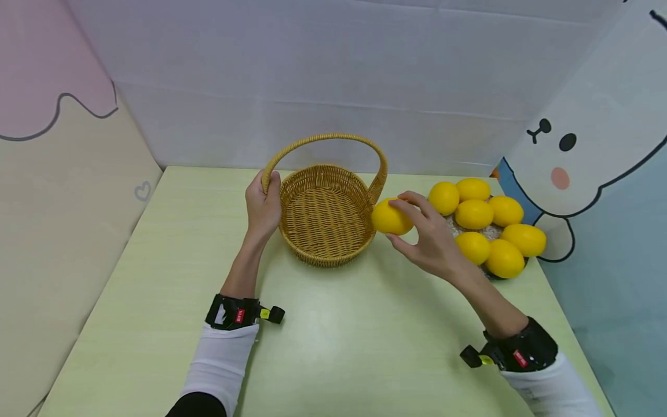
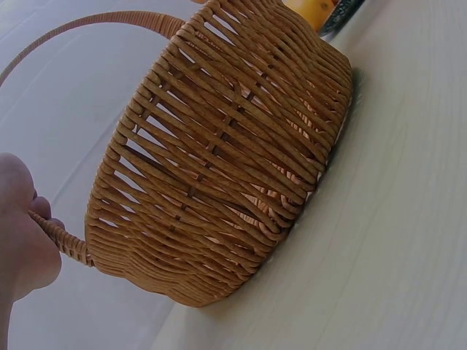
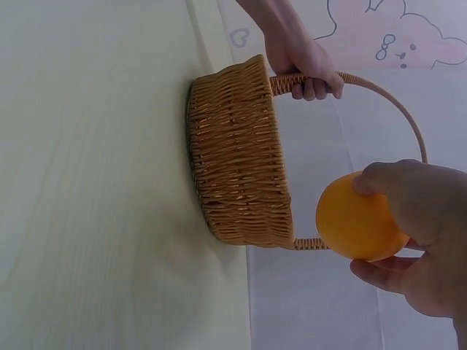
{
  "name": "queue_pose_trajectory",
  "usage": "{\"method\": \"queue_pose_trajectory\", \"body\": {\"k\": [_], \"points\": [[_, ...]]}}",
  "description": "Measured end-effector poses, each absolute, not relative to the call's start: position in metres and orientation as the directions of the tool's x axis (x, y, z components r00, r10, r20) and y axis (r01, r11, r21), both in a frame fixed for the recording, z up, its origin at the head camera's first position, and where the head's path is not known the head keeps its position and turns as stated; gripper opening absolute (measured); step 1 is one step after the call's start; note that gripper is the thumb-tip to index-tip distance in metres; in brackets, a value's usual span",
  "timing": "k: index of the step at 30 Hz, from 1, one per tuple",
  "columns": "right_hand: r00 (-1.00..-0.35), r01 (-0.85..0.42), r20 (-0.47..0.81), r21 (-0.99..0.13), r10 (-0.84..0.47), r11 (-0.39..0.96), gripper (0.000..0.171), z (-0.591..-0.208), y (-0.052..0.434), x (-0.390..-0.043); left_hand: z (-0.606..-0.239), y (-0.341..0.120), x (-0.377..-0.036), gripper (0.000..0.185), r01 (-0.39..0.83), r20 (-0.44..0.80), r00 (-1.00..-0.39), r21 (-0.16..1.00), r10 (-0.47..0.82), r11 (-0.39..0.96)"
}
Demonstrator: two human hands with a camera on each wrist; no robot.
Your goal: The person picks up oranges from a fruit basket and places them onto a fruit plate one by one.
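Note:
A round wicker basket (image 1: 327,217) with a tall arched handle (image 1: 333,137) stands on the table, nothing inside it. My left hand (image 1: 264,204) grips the left foot of that handle; in the left wrist view the fingers wrap round it beside the woven wall (image 2: 211,153). Between thumb and fingers, my right hand (image 1: 429,237) pinches a yellow lemon (image 1: 392,217) at the basket's right side, close to the handle's right foot. In the right wrist view the held lemon (image 3: 361,219) is above the level of the basket's rim.
Several more lemons (image 1: 473,214) lie heaped on a plate with a speckled surface (image 1: 491,231) at the table's back right. A white curtain-like backdrop (image 1: 312,69) rises behind the table (image 1: 323,336), and printed panels stand at both sides.

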State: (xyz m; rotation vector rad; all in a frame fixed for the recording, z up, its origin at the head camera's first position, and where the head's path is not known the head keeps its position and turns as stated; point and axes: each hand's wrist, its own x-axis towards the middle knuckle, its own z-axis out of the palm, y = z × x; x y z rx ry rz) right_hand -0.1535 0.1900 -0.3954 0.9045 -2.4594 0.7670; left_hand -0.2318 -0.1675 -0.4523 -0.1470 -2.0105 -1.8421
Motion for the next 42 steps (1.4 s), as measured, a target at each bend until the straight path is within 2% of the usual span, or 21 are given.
{"method": "queue_pose_trajectory", "body": {"k": [7, 23, 33, 42], "points": [[-0.733, -0.653, 0.530, -0.371, -0.427, 0.660, 0.066, -0.402, 0.206, -0.153, -0.453, -0.167, -0.232, 0.041, 0.347, 0.367, -0.910, 0.929, -0.192, 0.131], [-0.858, -0.477, 0.418, -0.436, -0.298, 0.763, 0.064, -0.411, 0.247, -0.154, -0.450, -0.167, -0.231, 0.041, 0.356, 0.380, -0.901, 0.923, -0.211, 0.144], [-0.868, -0.444, 0.420, -0.419, -0.265, 0.792, 0.063, -0.414, 0.275, -0.156, -0.451, -0.167, -0.231, 0.042, 0.360, 0.384, -0.899, 0.922, -0.209, 0.146], [-0.927, -0.346, 0.289, -0.411, -0.239, 0.844, 0.061, -0.420, 0.283, -0.157, -0.450, -0.167, -0.230, 0.041, 0.347, 0.368, -0.906, 0.929, -0.208, 0.129]]}}
